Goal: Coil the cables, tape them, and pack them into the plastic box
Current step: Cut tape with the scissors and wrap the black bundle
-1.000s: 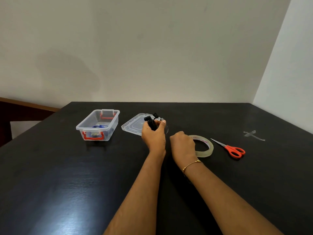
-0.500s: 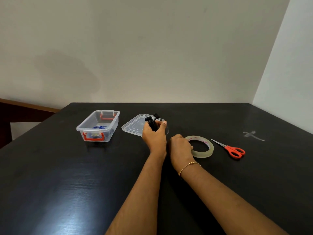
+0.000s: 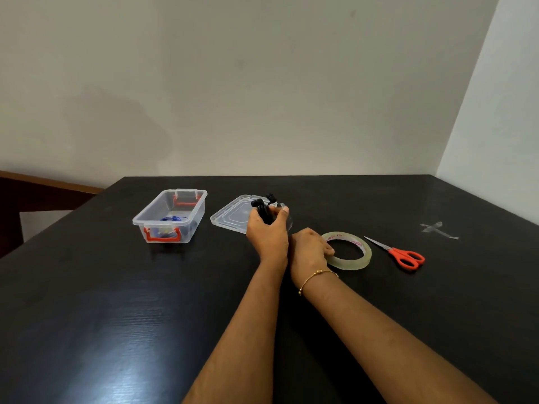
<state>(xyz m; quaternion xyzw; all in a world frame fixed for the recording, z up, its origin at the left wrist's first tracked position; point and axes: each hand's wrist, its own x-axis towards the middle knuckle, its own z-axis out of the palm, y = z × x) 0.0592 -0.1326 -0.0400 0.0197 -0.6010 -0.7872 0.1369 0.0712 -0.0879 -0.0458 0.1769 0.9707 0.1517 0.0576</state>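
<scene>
The coiled black cable [image 3: 264,211] sits just above the middle of the frame, clamped in my left hand [image 3: 268,233], fingers and thumb curled round the bundle, its plugs poking out on top. A small strip of tape [image 3: 283,205] sticks up by my thumb. My right hand [image 3: 309,248] lies just right of the left, fingers curled on the near rim of the tape roll [image 3: 348,253], which lies flat on the black table [image 3: 116,301]. Behind my left hand lies the clear lid [image 3: 230,217]. Left of it stands the open plastic box [image 3: 170,217] with red latches, a blue cable [image 3: 173,226] inside. Orange-handled scissors [image 3: 401,253] lie right of the roll.
</scene>
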